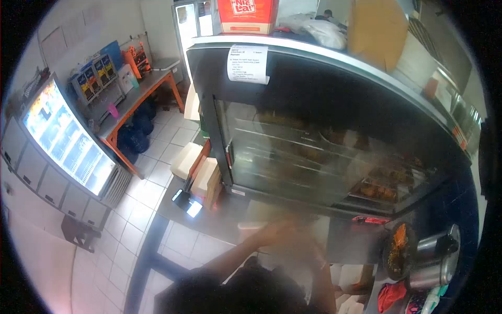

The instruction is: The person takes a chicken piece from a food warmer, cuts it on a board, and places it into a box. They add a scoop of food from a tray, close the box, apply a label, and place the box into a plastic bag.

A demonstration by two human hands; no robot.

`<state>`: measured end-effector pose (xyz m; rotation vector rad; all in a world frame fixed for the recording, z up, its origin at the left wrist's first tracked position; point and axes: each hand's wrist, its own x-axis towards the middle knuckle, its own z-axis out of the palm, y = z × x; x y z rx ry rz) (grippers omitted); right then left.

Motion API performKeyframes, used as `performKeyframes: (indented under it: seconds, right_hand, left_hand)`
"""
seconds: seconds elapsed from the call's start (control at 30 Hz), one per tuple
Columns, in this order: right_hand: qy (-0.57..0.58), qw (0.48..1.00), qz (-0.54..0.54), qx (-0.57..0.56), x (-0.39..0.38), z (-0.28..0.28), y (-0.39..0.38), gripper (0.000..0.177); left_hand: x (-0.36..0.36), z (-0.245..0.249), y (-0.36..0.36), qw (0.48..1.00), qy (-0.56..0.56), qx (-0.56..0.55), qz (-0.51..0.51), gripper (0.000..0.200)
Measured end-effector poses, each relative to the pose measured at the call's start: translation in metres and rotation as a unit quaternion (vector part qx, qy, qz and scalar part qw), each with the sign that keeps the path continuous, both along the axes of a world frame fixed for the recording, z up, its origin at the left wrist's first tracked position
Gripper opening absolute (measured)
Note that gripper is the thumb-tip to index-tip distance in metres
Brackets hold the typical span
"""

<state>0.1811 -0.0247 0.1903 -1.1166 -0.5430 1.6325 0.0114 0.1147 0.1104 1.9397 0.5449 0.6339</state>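
Observation:
Both hands are together over the counter in front of the glass cabinet, and a hazy smear covers them. My left hand point(276, 233) reaches in from the lower left, its fingers blurred. Close beside it, my right hand point(314, 254) comes up from below, also smeared. Whether either one holds anything cannot be made out. Pale paper or a light box point(251, 230) lies by my left hand. The steel counter point(353, 246) extends to the right of my hands.
Ahead stands a glass display cabinet point(293, 152) with trays of food and a paper slip point(248, 64). Right are a stone mortar point(398, 251) with red paste, a steel pot point(434, 261) and a red cloth point(391, 296). Left are cartons point(206, 178), a lit phone point(194, 209) and a drinks fridge point(65, 138).

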Motion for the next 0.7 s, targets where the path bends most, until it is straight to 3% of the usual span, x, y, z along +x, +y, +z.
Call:
performKeyframes:
  seconds: [0.07, 0.17, 0.27, 0.33, 0.4, 0.43, 0.47, 0.5, 0.53, 0.6, 0.63, 0.7]
  right_hand:
    - [0.097, 0.994, 0.044, 0.038, 0.009, -0.026, 0.012, 0.065]
    - [0.054, 0.997, 0.049, 0.012, 0.013, -0.026, 0.013, 0.065]
    - [0.003, 0.999, 0.054, -0.009, 0.022, -0.021, 0.005, 0.066]
    - [-0.088, 0.993, 0.07, -0.028, 0.03, -0.017, -0.006, 0.066]
    - [-0.298, 0.943, 0.136, -0.066, 0.041, -0.016, -0.013, 0.066]
    - [-0.313, 0.934, 0.154, -0.074, 0.043, -0.018, -0.012, 0.066]
    - [-0.132, 0.987, 0.095, -0.014, 0.039, -0.025, -0.012, 0.067]
    - [0.051, 0.997, 0.02, 0.046, 0.036, -0.037, -0.012, 0.068]
    - [0.061, 0.998, 0.018, 0.03, 0.039, -0.063, -0.027, 0.068]
    - [0.026, 0.995, -0.094, -0.015, 0.05, -0.103, -0.041, 0.034]
    - [0.024, 0.995, -0.091, -0.017, 0.054, -0.108, -0.047, 0.034]
    - [-0.046, 0.996, -0.07, -0.04, 0.051, -0.085, -0.046, 0.083]
  left_hand:
    - [0.002, -0.001, 0.007, 0.999, 0.001, 0.047, -0.003, 0.028]
    - [0.006, -0.02, 0.024, 0.997, -0.002, 0.071, -0.01, 0.024]
    - [0.009, -0.034, 0.027, 0.997, 0.014, -0.015, 0.069, 0.022]
    - [0.011, -0.046, 0.028, 0.972, 0.038, 0.201, 0.116, 0.02]
    - [0.021, -0.054, 0.018, 0.976, 0.059, 0.103, 0.181, 0.018]
    - [0.027, -0.055, 0.013, 0.965, 0.041, 0.152, 0.208, 0.017]
    - [0.03, -0.039, 0.009, 0.951, 0.026, 0.202, 0.232, 0.016]
    - [0.03, -0.025, 0.004, 0.956, 0.073, 0.167, 0.231, 0.017]
    - [0.032, -0.021, -0.002, 0.957, 0.114, 0.135, 0.231, 0.018]
    - [0.034, -0.029, -0.004, 0.947, 0.123, 0.149, 0.256, 0.018]
    - [0.036, -0.029, -0.003, 0.936, 0.127, 0.169, 0.282, 0.019]
    - [0.033, -0.039, -0.007, 0.925, 0.141, 0.187, 0.3, 0.019]
